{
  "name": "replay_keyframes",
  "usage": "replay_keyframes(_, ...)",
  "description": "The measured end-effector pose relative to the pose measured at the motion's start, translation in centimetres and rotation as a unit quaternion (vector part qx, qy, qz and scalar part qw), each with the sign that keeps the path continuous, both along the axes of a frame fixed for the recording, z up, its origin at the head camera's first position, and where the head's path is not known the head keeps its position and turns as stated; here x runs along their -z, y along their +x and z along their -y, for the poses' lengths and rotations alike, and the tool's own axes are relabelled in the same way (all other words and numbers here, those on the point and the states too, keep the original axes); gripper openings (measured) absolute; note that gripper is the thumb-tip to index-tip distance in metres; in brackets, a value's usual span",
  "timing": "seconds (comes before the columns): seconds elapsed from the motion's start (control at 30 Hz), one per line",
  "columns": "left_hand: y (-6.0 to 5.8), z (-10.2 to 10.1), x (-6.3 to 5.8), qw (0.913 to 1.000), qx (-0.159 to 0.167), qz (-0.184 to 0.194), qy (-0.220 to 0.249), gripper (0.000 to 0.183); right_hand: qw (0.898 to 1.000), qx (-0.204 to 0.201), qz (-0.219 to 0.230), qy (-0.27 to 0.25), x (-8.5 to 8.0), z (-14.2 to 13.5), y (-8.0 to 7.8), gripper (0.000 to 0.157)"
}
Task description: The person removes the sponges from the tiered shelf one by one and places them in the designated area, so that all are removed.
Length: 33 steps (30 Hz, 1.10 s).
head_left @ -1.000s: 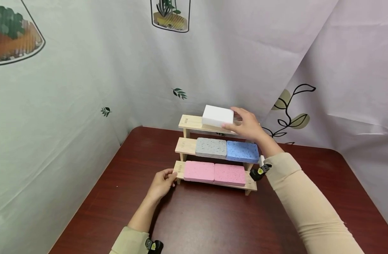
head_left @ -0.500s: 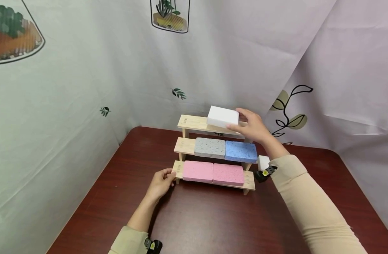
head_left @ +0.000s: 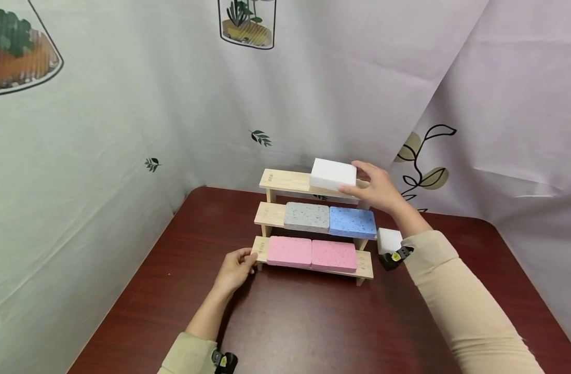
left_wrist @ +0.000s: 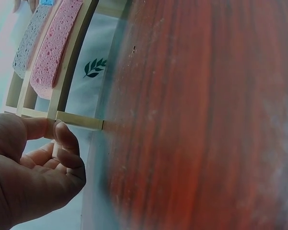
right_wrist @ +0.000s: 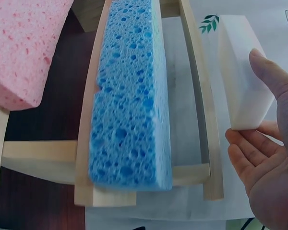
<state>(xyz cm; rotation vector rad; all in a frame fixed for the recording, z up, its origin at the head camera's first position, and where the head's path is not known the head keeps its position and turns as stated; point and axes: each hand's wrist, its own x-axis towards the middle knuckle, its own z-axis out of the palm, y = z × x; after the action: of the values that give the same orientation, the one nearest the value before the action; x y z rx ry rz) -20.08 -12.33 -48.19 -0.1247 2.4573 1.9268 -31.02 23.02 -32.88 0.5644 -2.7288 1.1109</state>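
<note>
My right hand (head_left: 376,187) grips a white sponge block (head_left: 333,174) by its right end, thumb in front and fingers behind. The block is at the top step of a three-tier wooden rack (head_left: 285,180); whether it touches the step is hard to tell. My left hand (head_left: 234,270) pinches the left end of the bottom step, also seen in the left wrist view, where the hand (left_wrist: 43,163) has its fingers curled at the wood. On the middle step lie a grey sponge (head_left: 307,217) and a blue sponge (head_left: 352,222). Two pink sponges (head_left: 289,252) lie side by side on the bottom step.
A second white block (head_left: 389,240) sits on the dark red-brown table (head_left: 285,322) to the right of the rack, partly hidden by the right wrist's camera. A printed cloth curtain (head_left: 196,104) hangs close behind the rack.
My right hand has moved the white block to the right along the top step. The white block on the table shows more now. The left hand keeps its place on the rack.
</note>
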Motion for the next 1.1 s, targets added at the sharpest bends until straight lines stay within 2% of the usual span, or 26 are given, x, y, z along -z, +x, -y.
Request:
replay_keyframes(0.53, 0.1, -0.1, -0.2, 0.9997, -0.006, 0.017, -0.015, 0.025, 1.000, 0.017, 0.006, 0.009, 0.6, -2.5, 1.0, 0.083)
replay_keyframes(1.1, 0.1, -0.1, -0.1, 0.9998, -0.009, 0.012, -0.013, 0.025, 0.999, 0.034, -0.006, -0.004, 0.8, -4.8, 1.9, 0.082)
